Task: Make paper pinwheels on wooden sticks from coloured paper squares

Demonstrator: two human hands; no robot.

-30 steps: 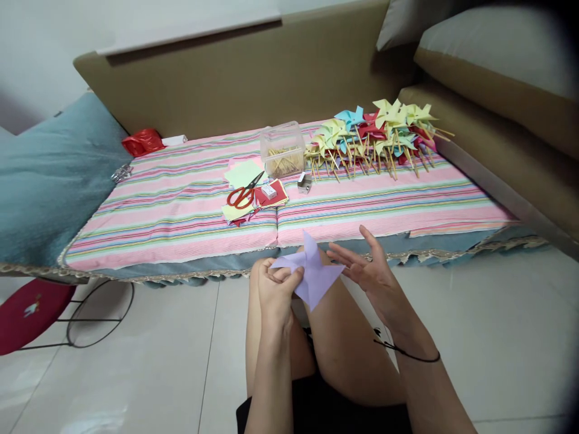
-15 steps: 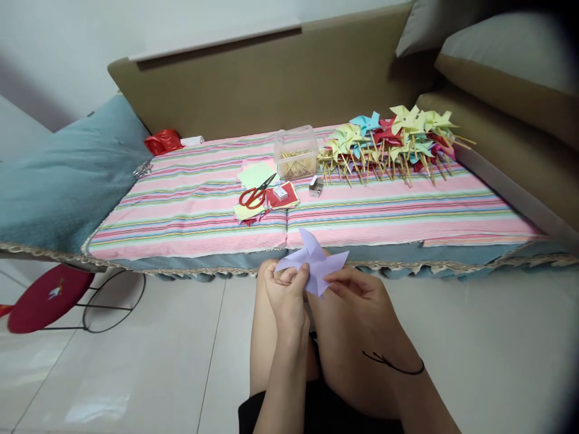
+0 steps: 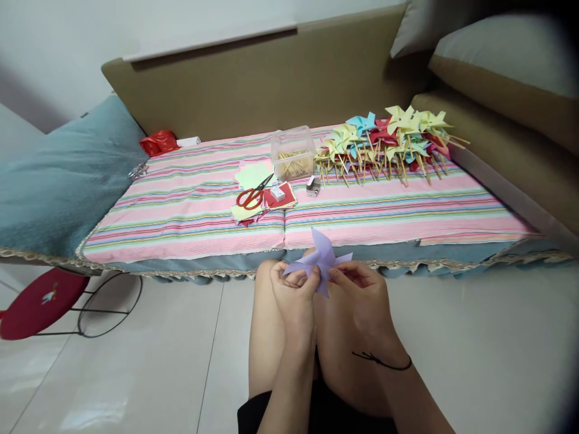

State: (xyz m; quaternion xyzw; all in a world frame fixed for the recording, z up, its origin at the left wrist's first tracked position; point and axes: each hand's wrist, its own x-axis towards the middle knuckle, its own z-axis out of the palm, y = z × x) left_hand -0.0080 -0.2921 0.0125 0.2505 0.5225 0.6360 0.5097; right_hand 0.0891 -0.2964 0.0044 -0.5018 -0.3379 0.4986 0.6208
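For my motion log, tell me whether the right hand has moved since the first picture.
Yes: the right hand has moved lower in view, judged against the front edge of the striped cloth.

Lilac paper pinwheel [image 3: 322, 259] in both hands, on the viewer's side of the clear plastic box [image 3: 293, 138] of thin sticks [image 3: 296, 164]: left hand [image 3: 293, 295] pinching near its centre, right hand [image 3: 365, 294] holding its right side. Right of the box, a heap of multicoloured pinwheels [image 3: 389, 137] on sticks; front-left of it, red-handled scissors [image 3: 249, 198] over coloured paper sheets [image 3: 253, 176]. Small open carton [image 3: 313, 186] just front-right of the box, striped cloth [image 3: 190, 193] beneath.
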